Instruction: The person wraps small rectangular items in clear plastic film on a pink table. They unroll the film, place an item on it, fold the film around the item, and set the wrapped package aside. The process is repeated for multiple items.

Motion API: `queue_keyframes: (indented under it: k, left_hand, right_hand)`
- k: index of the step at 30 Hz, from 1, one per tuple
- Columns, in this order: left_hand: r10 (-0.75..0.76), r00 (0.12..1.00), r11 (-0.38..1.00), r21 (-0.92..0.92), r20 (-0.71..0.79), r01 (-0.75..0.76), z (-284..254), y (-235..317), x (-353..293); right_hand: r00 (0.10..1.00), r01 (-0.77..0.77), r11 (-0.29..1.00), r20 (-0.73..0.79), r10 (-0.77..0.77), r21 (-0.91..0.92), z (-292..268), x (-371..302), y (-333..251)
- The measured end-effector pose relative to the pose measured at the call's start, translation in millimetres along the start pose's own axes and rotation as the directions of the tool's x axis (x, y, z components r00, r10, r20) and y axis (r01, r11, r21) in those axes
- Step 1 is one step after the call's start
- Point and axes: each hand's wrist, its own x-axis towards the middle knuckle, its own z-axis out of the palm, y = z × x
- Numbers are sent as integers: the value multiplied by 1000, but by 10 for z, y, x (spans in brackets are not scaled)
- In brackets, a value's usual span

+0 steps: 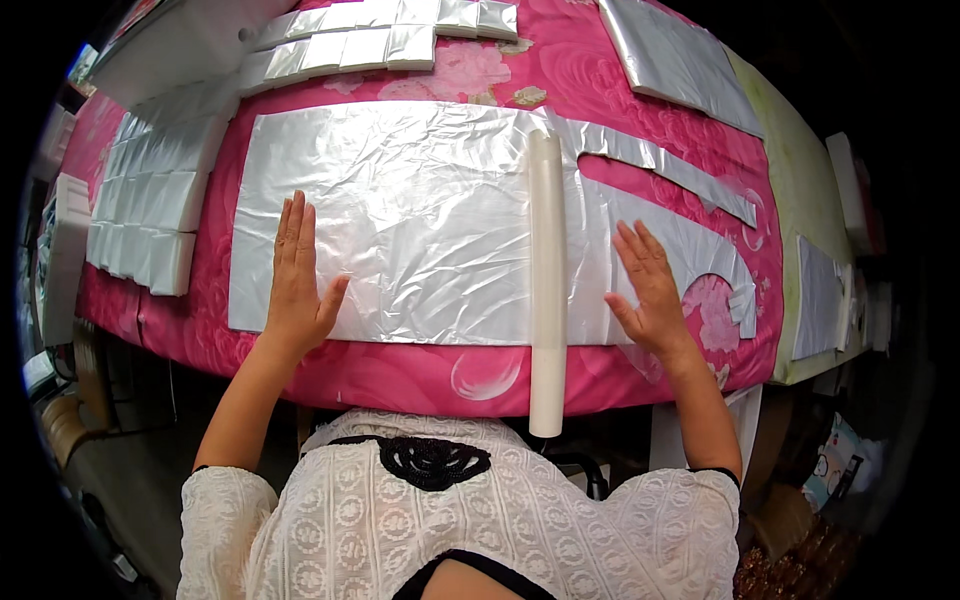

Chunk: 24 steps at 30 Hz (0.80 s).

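A shiny, creased plastic apron (430, 230) lies spread flat across the table in front of me, its strap-like strips and curved cut-outs toward the right. My left hand (298, 275) is open, fingers together and thumb out, laid flat over the left part of the apron. Over the right part, beside the lower strap section, my right hand (648, 290) is also open with its thumb apart; whether its palm touches the plastic I cannot tell. Between the hands, a long cream-white tube (547, 250) rests across the apron, its near end jutting past the table edge. Neither hand holds anything.
Folded plastic packs (155, 200) stand in rows at the left, with more packs (390, 45) along the back. A white box-like object (190, 50) is at the far left. Flat silvery sheets (685, 70) are piled at the far right. Pink floral cloth (400, 385) covers the table.
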Motion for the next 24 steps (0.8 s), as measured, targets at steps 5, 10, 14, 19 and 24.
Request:
queue_keyframes:
  k: [5,10,14,19,24]
  left_hand:
    - [27,999,997,-73,-29,-29,-202,17,-112]
    - [-81,997,985,-156,-18,77,-292,-49,-356]
    - [-176,984,954,-246,9,172,-428,-101,-592]
    - [-287,953,886,-352,95,302,-622,-76,-1012]
    - [-458,878,782,-407,140,473,-679,72,-1262]
  right_hand:
    - [966,143,979,195,-170,146,428,36,-294]
    - [808,461,830,239,-539,314,820,870,-1165]
    - [812,382,551,16,-584,742,839,1278,-1611]
    - [749,629,762,141,-647,154,1067,1554,-1271]
    - [660,718,656,75,-748,233,1599,2060,-1782]
